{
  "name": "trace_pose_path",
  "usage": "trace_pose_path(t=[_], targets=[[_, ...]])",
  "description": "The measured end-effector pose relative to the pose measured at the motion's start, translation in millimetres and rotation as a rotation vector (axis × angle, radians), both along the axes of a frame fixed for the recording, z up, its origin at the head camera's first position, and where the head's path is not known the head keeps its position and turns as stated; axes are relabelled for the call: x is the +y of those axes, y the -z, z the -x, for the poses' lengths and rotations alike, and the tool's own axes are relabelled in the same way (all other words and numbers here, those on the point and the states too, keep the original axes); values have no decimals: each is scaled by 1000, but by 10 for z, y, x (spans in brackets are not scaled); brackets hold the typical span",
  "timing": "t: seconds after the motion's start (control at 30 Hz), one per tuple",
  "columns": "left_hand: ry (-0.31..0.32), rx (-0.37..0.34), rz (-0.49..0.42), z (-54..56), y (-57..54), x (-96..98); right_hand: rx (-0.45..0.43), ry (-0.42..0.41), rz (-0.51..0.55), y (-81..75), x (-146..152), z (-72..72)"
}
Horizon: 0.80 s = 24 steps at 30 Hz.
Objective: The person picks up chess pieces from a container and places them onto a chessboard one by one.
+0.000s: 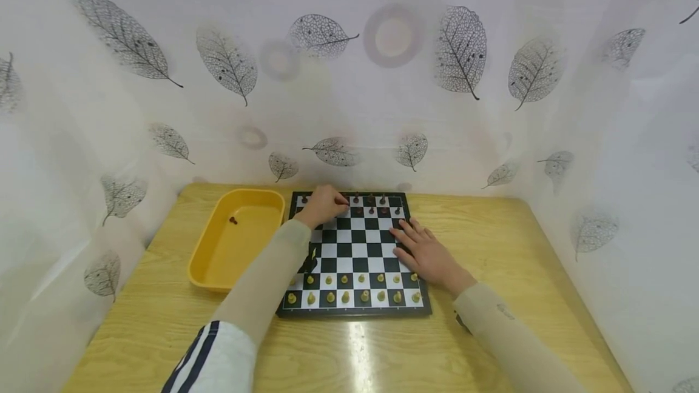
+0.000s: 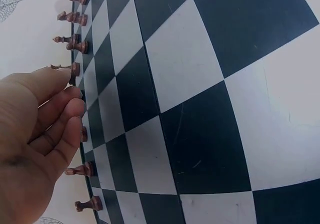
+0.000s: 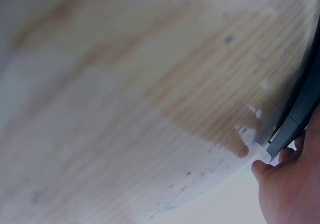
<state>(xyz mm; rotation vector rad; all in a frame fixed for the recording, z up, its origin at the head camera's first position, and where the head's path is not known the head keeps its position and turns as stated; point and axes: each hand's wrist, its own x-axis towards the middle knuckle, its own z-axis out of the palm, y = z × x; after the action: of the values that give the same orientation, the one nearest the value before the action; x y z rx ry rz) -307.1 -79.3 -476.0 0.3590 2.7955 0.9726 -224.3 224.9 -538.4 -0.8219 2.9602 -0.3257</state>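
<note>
My left hand (image 1: 323, 206) reaches over the far side of the black-and-white chessboard (image 1: 352, 236). Its thumb and fingertips pinch a small brown chess piece (image 2: 74, 77), mostly hidden by the thumb in the left wrist view. Other brown pieces (image 1: 371, 210) stand upright along the far rows, some of them hidden behind this hand. Fingers spread, my right hand (image 1: 431, 258) rests at the board's right edge, fingertips on the outer squares. The right wrist view shows part of that hand (image 3: 292, 189) beside the dark board side (image 3: 295, 119).
Yellow pieces (image 1: 346, 297) stand in two rows on the near side. Left of the board is a yellow tray (image 1: 203, 247) with one small brown piece (image 1: 233, 221) in it. A leaf-patterned curtain (image 1: 349, 108) surrounds the wooden table (image 1: 469, 211) at the back and sides.
</note>
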Motion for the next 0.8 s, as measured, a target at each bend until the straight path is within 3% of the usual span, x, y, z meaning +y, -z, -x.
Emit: trace_pose_path(t=[0.4, 0.8], targets=[[6, -8, 69, 55, 86, 0, -11, 4, -6, -11, -7, 2], [2, 14, 60, 41, 96, -19, -4, 5, 0, 10, -3, 10]])
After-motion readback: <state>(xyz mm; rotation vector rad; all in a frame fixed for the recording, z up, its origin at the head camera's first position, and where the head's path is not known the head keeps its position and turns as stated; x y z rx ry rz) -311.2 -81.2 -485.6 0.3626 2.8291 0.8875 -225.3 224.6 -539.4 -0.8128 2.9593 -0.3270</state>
